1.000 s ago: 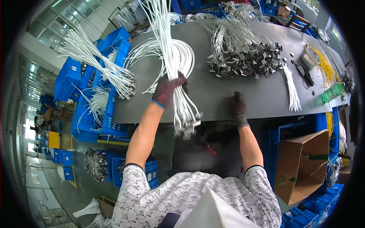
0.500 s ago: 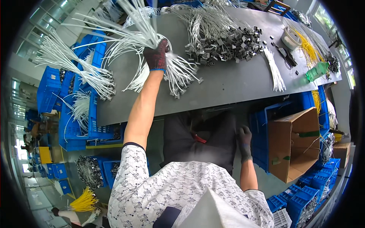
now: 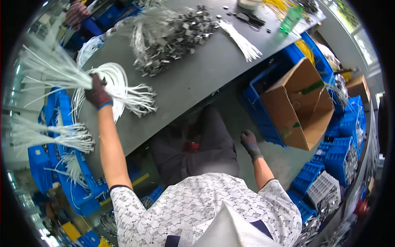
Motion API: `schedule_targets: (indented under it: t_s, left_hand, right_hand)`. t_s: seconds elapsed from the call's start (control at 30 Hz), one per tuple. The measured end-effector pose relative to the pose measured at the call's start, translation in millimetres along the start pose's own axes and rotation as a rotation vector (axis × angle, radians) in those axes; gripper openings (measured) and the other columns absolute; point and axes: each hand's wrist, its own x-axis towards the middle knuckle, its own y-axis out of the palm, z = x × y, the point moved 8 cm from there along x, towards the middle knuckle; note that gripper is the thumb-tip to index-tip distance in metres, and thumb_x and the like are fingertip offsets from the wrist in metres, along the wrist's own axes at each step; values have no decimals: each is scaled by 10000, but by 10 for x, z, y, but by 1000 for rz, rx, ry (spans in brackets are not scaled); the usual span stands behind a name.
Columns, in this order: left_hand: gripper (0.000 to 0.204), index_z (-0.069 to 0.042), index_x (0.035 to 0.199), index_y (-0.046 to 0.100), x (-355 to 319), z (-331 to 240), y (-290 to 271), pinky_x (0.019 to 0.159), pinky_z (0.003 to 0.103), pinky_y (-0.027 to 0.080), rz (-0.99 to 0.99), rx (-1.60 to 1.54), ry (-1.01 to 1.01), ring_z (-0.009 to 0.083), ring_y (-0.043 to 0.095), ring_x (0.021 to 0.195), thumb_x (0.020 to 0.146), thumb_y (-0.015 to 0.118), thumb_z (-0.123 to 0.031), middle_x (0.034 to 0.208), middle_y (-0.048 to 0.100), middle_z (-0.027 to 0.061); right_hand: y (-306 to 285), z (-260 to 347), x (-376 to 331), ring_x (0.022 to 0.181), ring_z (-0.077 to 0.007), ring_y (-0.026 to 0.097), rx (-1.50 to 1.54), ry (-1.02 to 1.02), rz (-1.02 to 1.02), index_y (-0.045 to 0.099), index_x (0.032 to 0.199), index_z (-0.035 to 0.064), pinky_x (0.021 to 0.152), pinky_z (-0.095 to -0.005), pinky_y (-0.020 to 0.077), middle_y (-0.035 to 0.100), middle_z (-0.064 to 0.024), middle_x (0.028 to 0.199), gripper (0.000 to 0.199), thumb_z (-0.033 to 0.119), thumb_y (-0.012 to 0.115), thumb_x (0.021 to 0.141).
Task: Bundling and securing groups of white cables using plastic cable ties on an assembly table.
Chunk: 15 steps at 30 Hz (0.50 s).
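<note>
Head-worn view, with clock directions taken from its centre. Extends the left hand [image 3: 98, 91], in a dark red and black glove, to about half past nine, over the left part of the grey counter [image 3: 197, 82]. Grasps there a bundle of white cables [image 3: 76, 77], with fingers closed around it. Spreads the bundle's blurred loose ends toward ten o'clock, past the counter's edge, and its connector-tipped ends toward three o'clock from the hand. Overlaps a coil of white cables [image 3: 113, 76] on the counter; cannot tell about contact between bundle and coil. Lets the right hand [image 3: 249, 145], in a dark glove, hang near four o'clock, beyond the counter's near edge and beside the dark trouser leg [image 3: 216, 133], with fingers bent; cannot tell whether clenched or released. Includes on the counter, at half past eleven, a heap of metal pieces [image 3: 175, 45] with thin pale wires; at one o'clock, a slim white bundle [image 3: 240, 41]; at half past one, a green bottle [image 3: 291, 18]. Includes also, at nine o'clock, a sheaf of white cables [image 3: 68, 136] across blue crates [image 3: 38, 164], and at half past two, an open cardboard box [image 3: 282, 108] against a blue crate [image 3: 259, 110].
</note>
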Motion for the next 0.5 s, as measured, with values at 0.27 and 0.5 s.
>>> schedule_targets:
  t_s: [0.27,0.5]
  left_hand:
    - [311,46,1076,675,-160,-245,-269,639,382,520,-74,-196,152,221,627,668,834,772,-123,766,666,116]
    - [174,-74,1028,712,-160,128,-532,744,337,539,-106,-160,-113,171,588,714,882,747,-160,753,586,34]
  right_hand:
    - [-526,2121,547,1015,-383,671,-51,-642,-351,683,1109,83,865,-401,538,694,-204,1074,227,208,592,942]
    - [-953,3310,1573,1026,-365,678,-463,-526,-708,678,1162,56,892,-434,539,697,-190,1088,299,216,564,937]
